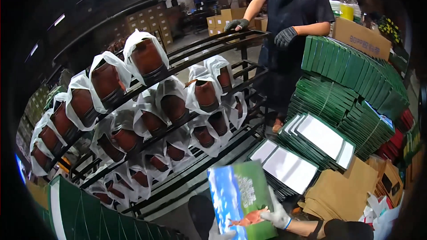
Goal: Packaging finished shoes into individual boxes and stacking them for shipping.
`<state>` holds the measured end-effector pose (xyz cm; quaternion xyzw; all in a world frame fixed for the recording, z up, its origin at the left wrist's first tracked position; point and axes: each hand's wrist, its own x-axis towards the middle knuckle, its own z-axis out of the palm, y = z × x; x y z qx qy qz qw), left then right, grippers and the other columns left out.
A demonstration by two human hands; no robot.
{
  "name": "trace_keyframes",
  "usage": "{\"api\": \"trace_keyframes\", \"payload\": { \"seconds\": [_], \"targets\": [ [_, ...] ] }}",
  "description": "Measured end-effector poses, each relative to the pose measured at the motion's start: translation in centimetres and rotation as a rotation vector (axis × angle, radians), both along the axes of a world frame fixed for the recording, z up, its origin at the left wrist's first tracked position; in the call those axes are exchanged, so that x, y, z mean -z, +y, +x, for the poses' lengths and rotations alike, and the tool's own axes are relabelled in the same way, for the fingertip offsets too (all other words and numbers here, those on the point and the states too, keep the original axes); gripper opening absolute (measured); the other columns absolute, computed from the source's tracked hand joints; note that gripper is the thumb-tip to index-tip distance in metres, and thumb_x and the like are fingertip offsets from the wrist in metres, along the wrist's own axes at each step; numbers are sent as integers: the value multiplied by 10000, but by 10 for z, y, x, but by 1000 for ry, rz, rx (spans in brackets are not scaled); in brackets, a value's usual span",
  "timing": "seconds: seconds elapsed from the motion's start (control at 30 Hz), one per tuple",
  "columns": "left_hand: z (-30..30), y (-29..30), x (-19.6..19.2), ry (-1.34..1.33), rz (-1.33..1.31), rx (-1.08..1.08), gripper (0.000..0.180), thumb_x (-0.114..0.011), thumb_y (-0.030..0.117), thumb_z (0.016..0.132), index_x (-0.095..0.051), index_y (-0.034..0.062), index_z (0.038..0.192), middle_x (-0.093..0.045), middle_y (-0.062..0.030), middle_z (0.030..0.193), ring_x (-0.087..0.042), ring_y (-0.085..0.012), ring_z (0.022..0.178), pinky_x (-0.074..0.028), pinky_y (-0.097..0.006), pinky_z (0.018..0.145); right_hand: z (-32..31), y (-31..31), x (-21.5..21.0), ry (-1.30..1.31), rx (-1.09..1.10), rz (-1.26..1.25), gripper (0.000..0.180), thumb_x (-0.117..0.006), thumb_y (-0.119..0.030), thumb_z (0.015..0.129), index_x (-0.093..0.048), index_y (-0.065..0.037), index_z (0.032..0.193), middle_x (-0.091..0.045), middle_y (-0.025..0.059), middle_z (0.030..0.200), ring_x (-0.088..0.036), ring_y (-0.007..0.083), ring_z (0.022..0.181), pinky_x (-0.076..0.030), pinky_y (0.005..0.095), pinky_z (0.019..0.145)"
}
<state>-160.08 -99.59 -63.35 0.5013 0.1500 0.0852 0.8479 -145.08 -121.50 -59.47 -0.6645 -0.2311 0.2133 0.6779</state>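
My right hand (278, 214), in a white glove, grips the right edge of a printed cardboard box (242, 195). The box's upward face is blue and white on one side and green on the other, with a reddish-brown animal shape. At its lower left corner my left hand (220, 234), also pale-gloved, holds on; the frame's bottom edge cuts off most of it. Just beyond the box lie green flat cardboard pieces (284, 166) with white faces. Brown flat cardboard sheets (338, 191) lie to the right of my right hand.
A black metal rack (242, 55) holds rows of brown footwear (149, 58) in white wrapping. Green folded boxes (342, 62) are piled high at right, below an open brown carton (360, 38). A co-worker (291, 13) in dark gloves stands behind the rack. Green panels (98, 218) fill the lower left.
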Motion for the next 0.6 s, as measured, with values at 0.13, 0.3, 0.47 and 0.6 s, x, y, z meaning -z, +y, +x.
{"api": "trace_keyframes", "payload": {
  "seconds": [0.13,0.3,0.47,0.6],
  "targets": [
    [54,22,-86,-127,421,-64,1013,-849,216,817,-363,-1,1679,-566,-197,1541,-566,-300,1398,-462,-413,1164,59,12,-93,-23,70,-5,1125,-794,-239,888,-112,54,1733,-451,224,1653,-598,259,1340,-518,365,1090],
    [202,93,-323,-626,716,-215,1001,-750,221,854,-288,-42,1702,-404,-249,1704,-386,-340,1588,-297,-431,1306,203,100,-332,-644,-46,490,966,-742,-190,939,-238,-18,1745,-527,177,1621,-585,266,1421,-486,375,1161],
    [379,163,-462,-822,973,-358,746,-711,354,958,-504,-13,1573,-506,-313,1622,-573,-405,1457,-451,-455,1195,492,189,-532,-424,-380,193,255,-701,-332,1025,-757,-91,1085,-755,8,888,-717,136,761,-610,330,720],
    [405,203,-447,-430,1245,-650,713,-648,554,1046,-540,26,1513,-676,-339,1405,-641,-441,1364,-491,-463,1147,476,236,-474,31,-247,320,358,-683,-416,1006,-753,-87,1127,-774,97,1078,-729,266,983,-607,470,914]
  ]
}}
